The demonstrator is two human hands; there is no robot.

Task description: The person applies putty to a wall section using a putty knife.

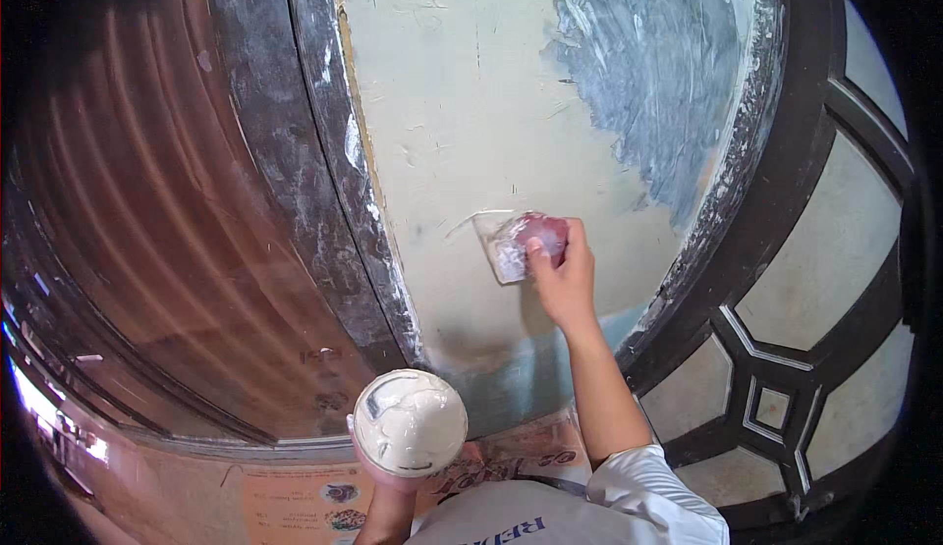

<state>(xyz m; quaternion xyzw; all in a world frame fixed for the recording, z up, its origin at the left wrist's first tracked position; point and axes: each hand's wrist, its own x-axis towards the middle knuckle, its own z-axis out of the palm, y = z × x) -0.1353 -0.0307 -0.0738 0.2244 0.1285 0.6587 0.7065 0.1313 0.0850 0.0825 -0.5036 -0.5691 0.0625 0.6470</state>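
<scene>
In my right hand (pixel 570 278) is a wide putty knife (pixel 505 250) with a reddish handle, gripped between thumb and fingers. Its blade lies at the cream-coated wall panel (pixel 462 142), beside a thin ridge of filler. My left hand (pixel 385 478) holds a round tub (pixel 464 425) low in front of me; its fingers are mostly hidden under it. White filler (pixel 420 427) fills the tub, smeared up to the rim. At the panel's upper right is a grey-blue patch (pixel 653 64) with streaky white marks.
A dark, white-smeared frame post (pixel 295 142) borders the panel on the left, beside a brown glossy surface (pixel 167 211). Dark latticework with pale panes (pixel 805 250) stands on the right. Printed orange sheets (pixel 295 496) lie on the floor below.
</scene>
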